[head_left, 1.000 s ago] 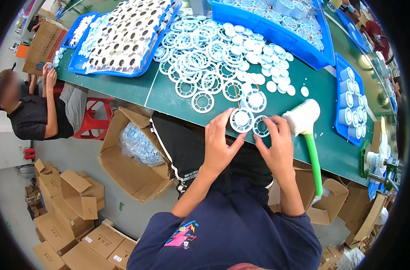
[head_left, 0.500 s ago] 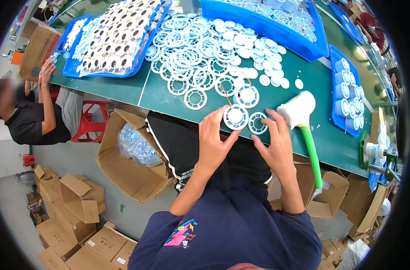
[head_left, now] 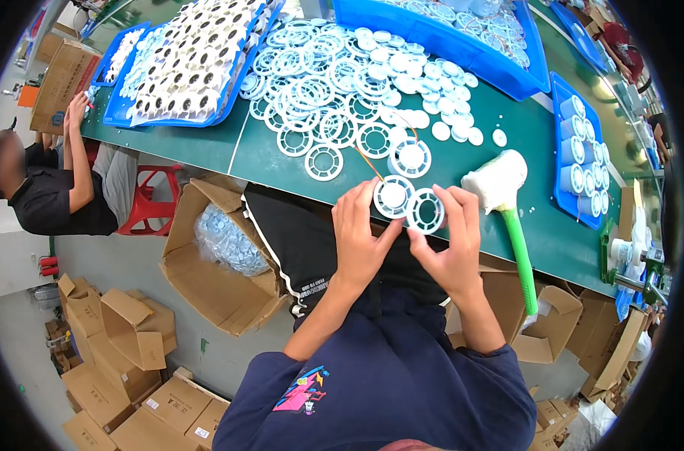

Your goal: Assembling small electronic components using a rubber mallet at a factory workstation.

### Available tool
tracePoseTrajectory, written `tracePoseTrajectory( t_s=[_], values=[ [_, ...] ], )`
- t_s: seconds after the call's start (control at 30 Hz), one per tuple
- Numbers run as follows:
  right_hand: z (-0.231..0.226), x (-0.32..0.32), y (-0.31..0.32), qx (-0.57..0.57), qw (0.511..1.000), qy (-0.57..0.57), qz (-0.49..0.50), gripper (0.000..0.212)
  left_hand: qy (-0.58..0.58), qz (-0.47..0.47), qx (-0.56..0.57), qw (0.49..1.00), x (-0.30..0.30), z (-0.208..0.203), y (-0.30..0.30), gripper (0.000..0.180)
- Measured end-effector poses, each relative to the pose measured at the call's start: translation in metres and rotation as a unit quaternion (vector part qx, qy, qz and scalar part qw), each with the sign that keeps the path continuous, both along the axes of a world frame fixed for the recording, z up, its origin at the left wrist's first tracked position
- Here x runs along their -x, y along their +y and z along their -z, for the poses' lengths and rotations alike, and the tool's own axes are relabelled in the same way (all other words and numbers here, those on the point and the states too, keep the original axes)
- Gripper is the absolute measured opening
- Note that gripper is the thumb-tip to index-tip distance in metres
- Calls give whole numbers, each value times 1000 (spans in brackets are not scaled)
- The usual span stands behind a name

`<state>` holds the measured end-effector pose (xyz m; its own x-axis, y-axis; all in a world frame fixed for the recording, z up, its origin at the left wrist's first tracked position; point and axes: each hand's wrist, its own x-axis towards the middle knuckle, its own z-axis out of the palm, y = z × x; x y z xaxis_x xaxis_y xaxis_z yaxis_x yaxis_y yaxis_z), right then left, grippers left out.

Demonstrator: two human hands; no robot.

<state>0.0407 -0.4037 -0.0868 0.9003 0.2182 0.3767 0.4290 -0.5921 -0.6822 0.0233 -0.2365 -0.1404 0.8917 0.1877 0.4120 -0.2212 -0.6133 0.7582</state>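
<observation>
Left hand [head_left: 355, 240]: grip curled partway, thumb and fingers on the rim of a round white plastic part with raised hub [head_left: 394, 197]; thin orange wire [head_left: 367, 163] at its far edge. Right hand [head_left: 456, 244]: grip curled, thumb and fingertips pinching an open-centred white spoked plastic ring [head_left: 412, 214]. Key relation: ring sits immediately right of the left grip's part, rims overlapping in view, contact can't tell. Right hand nearer the ring; both round, no long axis. Right of right grip: white-headed, green-handled mallet [head_left: 500, 180], handle toward person. Beyond both grips, on green counter [head_left: 207, 150]: loose white ring heap [head_left: 304, 90], then blue plastic bin [head_left: 447, 64].
</observation>
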Motion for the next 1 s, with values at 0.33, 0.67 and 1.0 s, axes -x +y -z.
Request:
tracePoseTrajectory(
  t_s=[0.33,0.67,1.0],
  values=[
    [0,-10,38,4,999,-49,6,66,-16,-16,7,1000,3,8,-6,70],
    [-2,-11,36,10,999,-39,-5,64,-23,-13,5,1000,2,9,-4,70],
    [-7,-8,38,30,999,-25,25,61,-64,-4,26,998,4,10,-10,82]
  ],
)
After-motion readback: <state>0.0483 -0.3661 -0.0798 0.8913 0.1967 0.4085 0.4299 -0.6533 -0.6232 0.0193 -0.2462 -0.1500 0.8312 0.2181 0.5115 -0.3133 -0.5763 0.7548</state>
